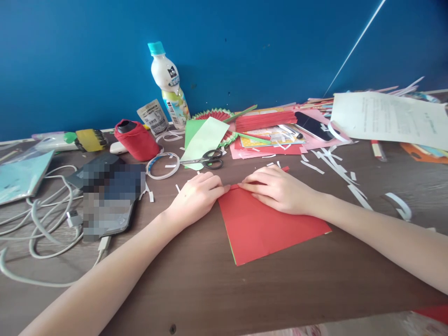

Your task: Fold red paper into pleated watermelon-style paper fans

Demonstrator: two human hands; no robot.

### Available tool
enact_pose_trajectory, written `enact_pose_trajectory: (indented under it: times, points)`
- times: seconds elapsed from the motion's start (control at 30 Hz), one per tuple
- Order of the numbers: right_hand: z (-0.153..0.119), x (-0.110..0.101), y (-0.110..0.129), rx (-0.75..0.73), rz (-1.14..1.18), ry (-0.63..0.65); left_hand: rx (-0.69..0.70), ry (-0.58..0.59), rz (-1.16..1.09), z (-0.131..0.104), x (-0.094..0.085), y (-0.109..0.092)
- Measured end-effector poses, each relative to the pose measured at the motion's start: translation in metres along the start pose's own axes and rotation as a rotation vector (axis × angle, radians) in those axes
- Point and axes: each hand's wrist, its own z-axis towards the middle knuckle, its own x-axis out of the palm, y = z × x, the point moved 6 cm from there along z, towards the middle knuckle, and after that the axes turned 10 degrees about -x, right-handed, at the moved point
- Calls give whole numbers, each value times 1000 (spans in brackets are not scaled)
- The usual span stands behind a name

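Red paper (269, 228), flat, green-rimmed along one side; left hand (199, 196), right hand (280, 189) pinching its far edge

The one camera sits on the person's head and looks forward and down over the table (175, 289), whose near edge shows at the lower right, with the blue wall (245, 51) across the top of the frame. It is close above the work: the left forearm (115, 270) enters large at the lower left corner, the right forearm (378, 233) at the lower right edge. The red sheet (273, 228), below and right of centre, is seen obliquely, the bottle (170, 88) farther off at upper left.
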Motion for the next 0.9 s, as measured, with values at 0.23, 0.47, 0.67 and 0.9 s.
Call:
enact_pose_trajectory:
  times: [0.23,0.47,0.67,0.9]
  points:
    - [-2,-1,-5,-6,2,22,142,65,-5,-3,-5,1]
    - [-4,-2,-7,37,72,15,137,115,16,-4,-6,-2]
    - [-7,-3,-9,33,123,-12,23,53,5,-1,-7,-8]
    - [-2,-4,-5,-2,134,-64,-375,161,-99,9,12,1]
